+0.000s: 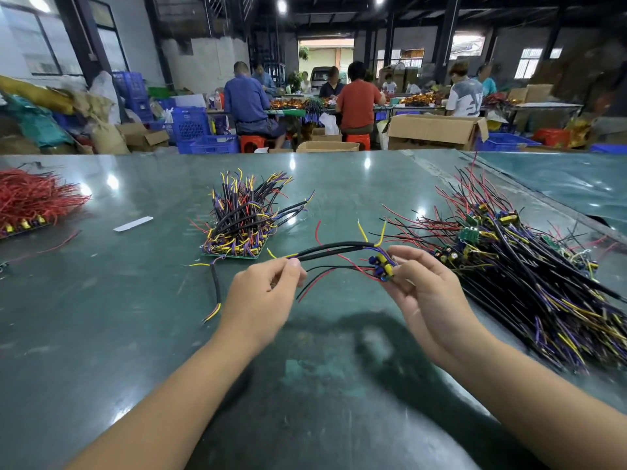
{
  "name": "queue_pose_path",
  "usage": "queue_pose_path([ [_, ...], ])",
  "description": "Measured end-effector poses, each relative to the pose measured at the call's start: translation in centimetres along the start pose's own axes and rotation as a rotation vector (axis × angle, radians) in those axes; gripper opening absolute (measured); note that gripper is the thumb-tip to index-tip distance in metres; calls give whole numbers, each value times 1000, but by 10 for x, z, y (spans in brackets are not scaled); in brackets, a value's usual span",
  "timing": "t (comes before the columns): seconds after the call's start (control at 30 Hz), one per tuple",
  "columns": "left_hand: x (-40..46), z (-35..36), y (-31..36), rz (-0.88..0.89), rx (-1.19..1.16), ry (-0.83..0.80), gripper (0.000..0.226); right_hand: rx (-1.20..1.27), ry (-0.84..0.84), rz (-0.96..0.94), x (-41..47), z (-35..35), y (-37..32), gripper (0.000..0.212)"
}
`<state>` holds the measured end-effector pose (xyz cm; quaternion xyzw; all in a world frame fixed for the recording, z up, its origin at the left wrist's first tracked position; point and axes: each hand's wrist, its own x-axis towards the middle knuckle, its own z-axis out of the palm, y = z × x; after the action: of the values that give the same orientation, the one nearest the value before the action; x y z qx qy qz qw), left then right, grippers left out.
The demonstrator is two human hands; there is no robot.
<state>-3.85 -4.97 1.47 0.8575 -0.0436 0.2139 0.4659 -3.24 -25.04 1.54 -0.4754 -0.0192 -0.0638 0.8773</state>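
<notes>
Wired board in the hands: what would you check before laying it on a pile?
1. Grip: right hand holds the wired board: ok.
2. Leads gathered: left hand pinches the black leads at their far ends: ok.
3. Leads clear of the loose pile beside the right hand: cannot tell.
4. Landing spot: neat stack stands just ahead: ok, probably reachable.
5. Solder joints sound: cannot tell, too small.

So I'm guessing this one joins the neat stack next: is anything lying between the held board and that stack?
Nothing visible does. The wired board in the right hand has only bare table between it and the stack; a loose cable lies left of the left hand, off that line.
</notes>
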Motion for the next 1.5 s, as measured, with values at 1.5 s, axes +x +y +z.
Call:
queue_pose_path([
  [1.5, -6, -3, 3, -145, -581, -621, 10, -268, -487, 241, -20, 4, 8, 18],
])
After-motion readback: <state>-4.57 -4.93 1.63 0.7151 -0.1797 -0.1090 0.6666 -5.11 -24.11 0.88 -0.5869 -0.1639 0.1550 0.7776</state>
